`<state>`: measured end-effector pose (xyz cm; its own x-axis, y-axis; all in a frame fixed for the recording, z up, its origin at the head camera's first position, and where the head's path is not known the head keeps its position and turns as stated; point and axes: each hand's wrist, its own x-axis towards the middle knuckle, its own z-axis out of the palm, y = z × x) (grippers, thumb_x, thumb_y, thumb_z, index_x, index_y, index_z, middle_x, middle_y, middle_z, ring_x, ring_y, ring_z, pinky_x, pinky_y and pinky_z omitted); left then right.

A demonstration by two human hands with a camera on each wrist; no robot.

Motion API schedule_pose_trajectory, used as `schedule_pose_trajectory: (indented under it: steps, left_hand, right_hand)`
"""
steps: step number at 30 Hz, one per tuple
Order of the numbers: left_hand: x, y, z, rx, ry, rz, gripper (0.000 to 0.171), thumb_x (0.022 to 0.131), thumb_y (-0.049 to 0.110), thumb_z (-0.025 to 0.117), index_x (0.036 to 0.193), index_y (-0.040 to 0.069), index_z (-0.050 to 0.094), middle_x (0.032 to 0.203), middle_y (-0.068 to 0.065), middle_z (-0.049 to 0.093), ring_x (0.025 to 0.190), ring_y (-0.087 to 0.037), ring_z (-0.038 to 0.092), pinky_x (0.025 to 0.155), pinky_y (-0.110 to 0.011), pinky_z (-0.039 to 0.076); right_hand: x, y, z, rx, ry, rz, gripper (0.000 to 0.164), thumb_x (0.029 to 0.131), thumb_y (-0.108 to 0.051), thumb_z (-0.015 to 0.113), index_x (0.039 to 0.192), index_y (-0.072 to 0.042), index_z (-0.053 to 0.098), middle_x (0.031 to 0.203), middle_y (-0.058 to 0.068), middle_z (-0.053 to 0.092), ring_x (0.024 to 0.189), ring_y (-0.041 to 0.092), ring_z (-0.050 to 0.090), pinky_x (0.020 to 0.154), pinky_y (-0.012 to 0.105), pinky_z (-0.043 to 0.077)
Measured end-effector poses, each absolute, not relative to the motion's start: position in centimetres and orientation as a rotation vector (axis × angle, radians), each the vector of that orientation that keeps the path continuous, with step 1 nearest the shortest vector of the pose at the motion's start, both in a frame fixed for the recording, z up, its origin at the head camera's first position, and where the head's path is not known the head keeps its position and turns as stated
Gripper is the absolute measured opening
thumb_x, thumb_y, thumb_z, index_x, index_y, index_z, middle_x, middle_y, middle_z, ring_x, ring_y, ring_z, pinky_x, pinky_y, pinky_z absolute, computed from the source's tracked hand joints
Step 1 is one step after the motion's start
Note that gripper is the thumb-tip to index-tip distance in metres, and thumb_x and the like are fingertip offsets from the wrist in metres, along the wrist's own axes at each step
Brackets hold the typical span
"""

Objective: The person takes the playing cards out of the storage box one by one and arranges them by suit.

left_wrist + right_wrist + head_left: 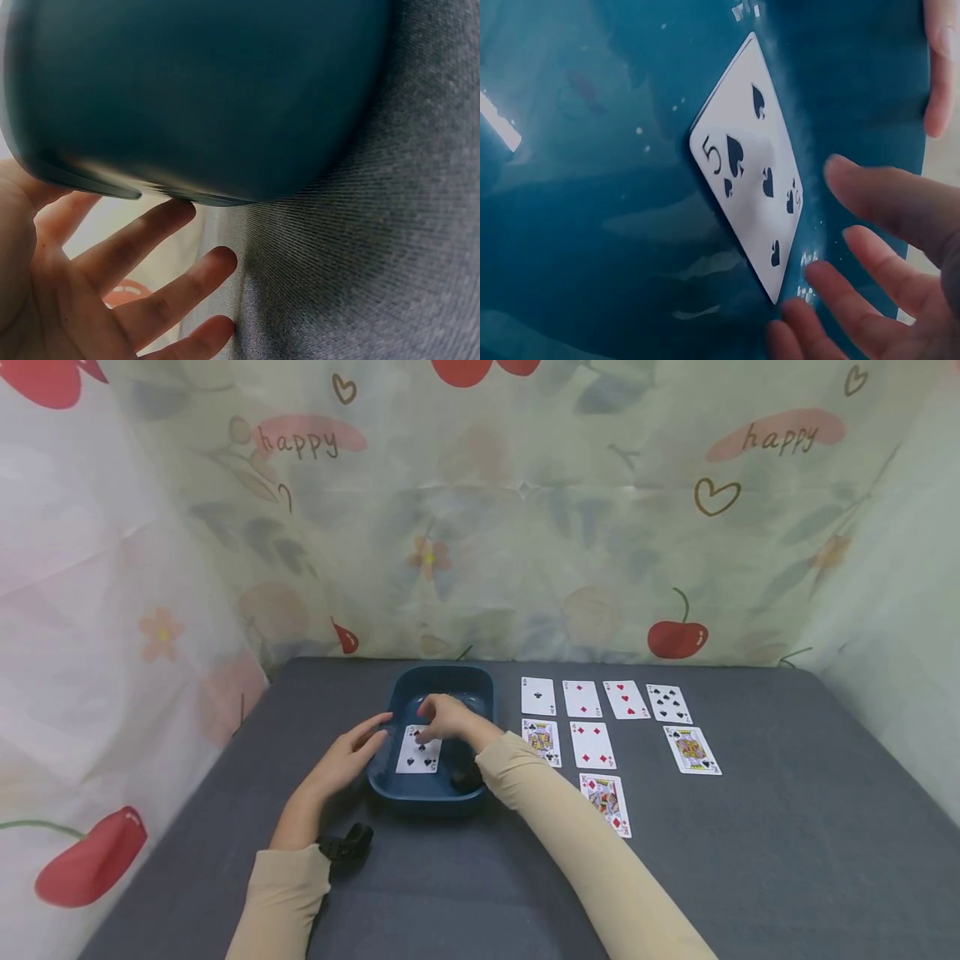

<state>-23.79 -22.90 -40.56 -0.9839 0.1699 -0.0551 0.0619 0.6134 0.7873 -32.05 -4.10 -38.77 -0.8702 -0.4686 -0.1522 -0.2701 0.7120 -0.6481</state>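
Observation:
A five of spades card (410,761) lies face up inside a deep blue plastic basin (431,798). Over the basin hovers my right hand (447,717), bent down above the card. In the right wrist view the thumb and fingers of that hand (889,281) are spread beside the five of spades (744,161), with a gap and nothing between them. My left hand (341,766) rests at the basin's left rim. From the left wrist, its fingers look fairly straight and spread, one touching the basin's outer wall (195,97).
Right of the basin, several face-up cards lie in rows on the grey cloth-covered table (465,877), among them a three of hearts (626,700), a four of diamonds (592,745) and a king of diamonds (609,802), partly covered by my right sleeve. A patterned curtain (517,568) surrounds the table.

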Motion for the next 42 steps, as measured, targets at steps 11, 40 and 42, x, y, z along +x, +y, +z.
schedule_pose_trajectory:
  steps: [11,40,42]
  left_hand:
    - [-23.84,-23.01,-40.50,0.216,2.709,1.321,0.050,0.101,0.037,0.036,0.147,0.020,0.030,0.153,-0.017,0.028,0.136,-0.040,0.035,0.107,-0.058,0.031]
    - [-23.64,-22.91,-40.02,0.179,2.691,1.314,0.052,0.100,0.043,0.035,0.147,0.022,0.029,0.153,-0.017,0.026,0.137,-0.040,0.033,0.108,-0.058,0.029]
    - [-23.65,-22.94,-40.06,0.175,2.689,1.317,0.052,0.100,0.043,0.035,0.147,0.022,0.029,0.153,-0.017,0.026,0.137,-0.040,0.033,0.108,-0.059,0.029]
  right_hand:
    - [-31.46,-4.37,-38.71,-0.596,2.710,-0.554,0.064,0.070,-0.021,0.081,0.126,-0.012,0.051,0.129,0.012,0.053,0.119,0.030,0.048,0.102,0.040,0.040]
    - [-31.64,-3.98,-38.28,-0.547,2.586,-1.029,0.050,0.078,-0.006,0.073,0.122,-0.007,0.048,0.117,0.017,0.059,0.105,0.027,0.059,0.087,0.033,0.050]
    - [-31.77,-3.84,-38.03,-0.543,2.535,-1.147,0.046,0.082,-0.003,0.068,0.124,-0.007,0.048,0.112,0.018,0.062,0.096,0.026,0.064,0.077,0.030,0.053]
